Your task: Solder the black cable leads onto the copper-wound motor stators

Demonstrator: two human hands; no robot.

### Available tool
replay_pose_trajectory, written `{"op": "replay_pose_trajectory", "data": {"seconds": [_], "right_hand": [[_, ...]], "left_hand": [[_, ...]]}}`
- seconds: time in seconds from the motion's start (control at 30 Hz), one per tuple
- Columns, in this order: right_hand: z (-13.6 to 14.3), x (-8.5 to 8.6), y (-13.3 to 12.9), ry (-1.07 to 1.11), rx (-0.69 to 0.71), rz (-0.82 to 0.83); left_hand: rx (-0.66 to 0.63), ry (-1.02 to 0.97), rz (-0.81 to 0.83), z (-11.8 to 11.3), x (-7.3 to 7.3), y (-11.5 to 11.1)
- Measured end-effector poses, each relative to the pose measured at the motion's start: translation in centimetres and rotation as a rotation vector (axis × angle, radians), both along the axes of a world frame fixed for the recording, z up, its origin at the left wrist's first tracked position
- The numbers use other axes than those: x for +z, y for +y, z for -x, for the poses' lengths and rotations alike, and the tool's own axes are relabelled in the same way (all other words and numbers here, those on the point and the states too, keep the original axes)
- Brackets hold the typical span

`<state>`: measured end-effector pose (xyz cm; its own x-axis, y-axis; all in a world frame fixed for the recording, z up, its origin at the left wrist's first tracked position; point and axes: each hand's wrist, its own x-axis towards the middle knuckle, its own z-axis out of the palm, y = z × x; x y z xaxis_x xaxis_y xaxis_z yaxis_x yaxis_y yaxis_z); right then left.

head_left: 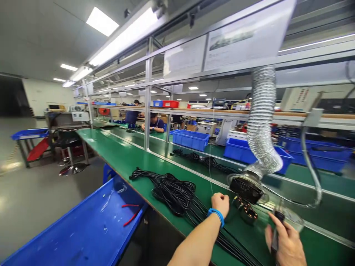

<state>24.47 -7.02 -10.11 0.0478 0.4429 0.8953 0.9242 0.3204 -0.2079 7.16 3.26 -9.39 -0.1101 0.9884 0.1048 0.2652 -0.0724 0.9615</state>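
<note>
My left hand [221, 203], with a blue band at the wrist, is closed in a pinch above the green bench. A thin silvery wire [210, 173] hangs down to its fingers; the exact grip is hidden. In my right hand [290, 242] is a dark-handled soldering iron [274, 240], its tip end pointing up and away. Between the hands lie dark round parts with copper-coloured spots [249, 214]. A bundle of black cables [174, 192] lies left of my left hand, its strands running beneath that forearm.
A fume extractor head [246, 188] on a silver flexible duct [262, 118] hangs just beyond the hands. A blue bin [83, 229] with red-handled pliers [131, 214] stands below the bench's left edge. Blue trays [190, 140] line the far side; a co-worker [156, 123] sits farther down.
</note>
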Motion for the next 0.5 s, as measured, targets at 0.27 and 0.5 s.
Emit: {"op": "replay_pose_trajectory", "data": {"seconds": [0.27, 0.5], "right_hand": [[-0.9, -1.9, 1.1, 0.049, -0.078, 0.097], [-0.6, -2.2, 1.1, 0.038, 0.046, 0.043]], "left_hand": [[0.016, 0.143, -0.041, -0.8, -1.5, 0.7], [-0.024, 0.296, -0.061, 1.0, 3.3, 6.7]]}}
